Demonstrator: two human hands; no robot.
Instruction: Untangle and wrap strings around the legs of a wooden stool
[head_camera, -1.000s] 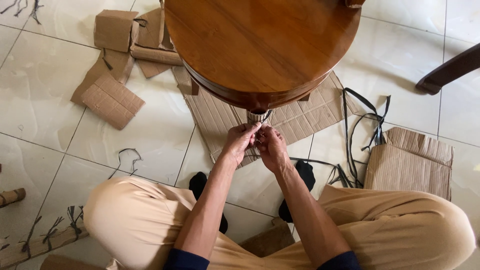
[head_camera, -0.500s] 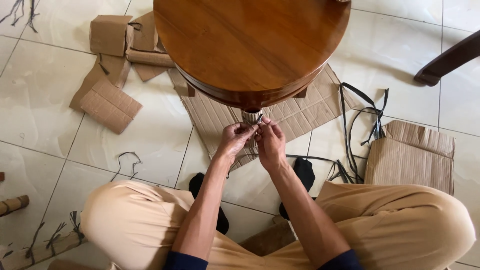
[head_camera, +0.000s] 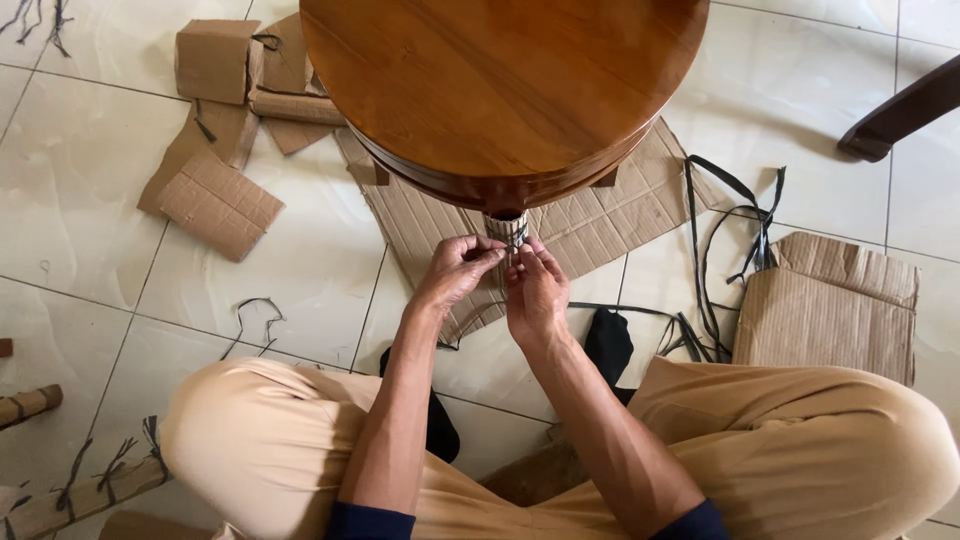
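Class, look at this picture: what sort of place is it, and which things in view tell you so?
Probably a room in a home or small furniture workshop. It has a glossy tiled floor, a polished round wooden table, and torn cardboard wrapping with black straps scattered about.

Person sits on tiled floor (head_camera: 120, 290), knees spread, tan trousers. Left hand (head_camera: 455, 272) and right hand (head_camera: 535, 290) pinch a wrapped table leg (head_camera: 508, 230) under a round wooden table (head_camera: 500, 85). Flat cardboard sheet (head_camera: 600, 215) beneath it. Cardboard scraps (head_camera: 220, 200) far left, black straps (head_camera: 725, 240) right, folded cardboard (head_camera: 830, 315) beside them.
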